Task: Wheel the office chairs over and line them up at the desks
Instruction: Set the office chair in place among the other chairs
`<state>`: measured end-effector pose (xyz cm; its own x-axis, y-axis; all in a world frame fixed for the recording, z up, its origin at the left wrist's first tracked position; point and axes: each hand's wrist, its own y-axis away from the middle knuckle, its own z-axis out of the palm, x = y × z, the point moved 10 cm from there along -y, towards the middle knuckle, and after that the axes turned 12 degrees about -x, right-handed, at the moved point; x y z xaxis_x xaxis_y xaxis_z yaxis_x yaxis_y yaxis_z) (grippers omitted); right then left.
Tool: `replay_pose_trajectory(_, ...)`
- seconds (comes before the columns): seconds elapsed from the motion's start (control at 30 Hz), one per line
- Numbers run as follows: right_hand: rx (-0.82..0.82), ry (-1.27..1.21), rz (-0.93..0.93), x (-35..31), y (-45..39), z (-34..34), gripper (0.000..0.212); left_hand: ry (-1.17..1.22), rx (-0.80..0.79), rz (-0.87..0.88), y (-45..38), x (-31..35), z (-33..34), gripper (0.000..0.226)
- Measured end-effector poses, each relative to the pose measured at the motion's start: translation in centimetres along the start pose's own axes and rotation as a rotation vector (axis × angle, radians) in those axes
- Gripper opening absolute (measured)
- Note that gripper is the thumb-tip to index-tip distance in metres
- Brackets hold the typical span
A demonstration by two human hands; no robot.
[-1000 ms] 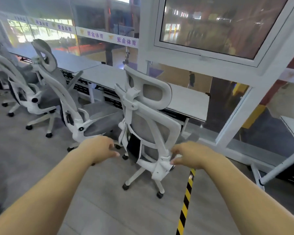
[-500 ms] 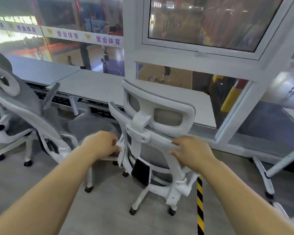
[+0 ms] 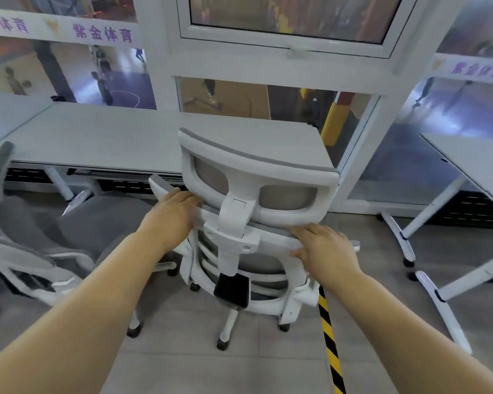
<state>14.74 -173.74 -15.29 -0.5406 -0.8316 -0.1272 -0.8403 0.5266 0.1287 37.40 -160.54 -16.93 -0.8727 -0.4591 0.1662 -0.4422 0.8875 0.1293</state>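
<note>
- Where the glazed wall runs across the far side, a long grey desk [image 3: 103, 143] is set against it, and a second desk [image 3: 478, 163] is seen at the right edge, well apart from the first.
- Grey floor tiles [image 3: 211, 371] are crossed by a strip of yellow-and-black tape [image 3: 329, 336], which passes under the right side of the nearest chair's base.
- A white office chair [image 3: 239, 268] with a grey mesh back is placed just in front of the long desk's right end, its back turned to the camera and its headrest [image 3: 256, 177] overlapping the desk edge in view.
- A second, grey-seated chair [image 3: 37, 237] is seen beside it on the left, near the same desk.
- The left hand [image 3: 172, 216] is laid on the upper left corner of the backrest frame, fingers curled over the rim.
- The right hand [image 3: 325, 248] is held on the upper right of the frame, fingers over the top edge and thumb against the rear, so the frame is gripped.
</note>
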Motion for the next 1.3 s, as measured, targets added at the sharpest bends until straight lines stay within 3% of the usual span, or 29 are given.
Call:
replay_pose_trajectory(0.47, -0.062, -0.187, 0.027, 6.3, 2.3, -0.1, 0.04, 0.181, 0.062, -0.087, 4.0, 6.0, 0.5, 0.041)
replay_pose_trajectory(0.87, -0.102, -0.222, -0.029, 10.0, 4.6, -0.5, 0.032, 0.118, 0.147, -0.109, 7.2, 11.6, 0.8, 0.037)
replay_pose_trajectory(1.3, -0.093, -0.223, -0.021, 13.8, 6.3, -0.9, 0.035, 0.094, 0.091, -0.08, 5.8, 15.3, 1.8, 0.037)
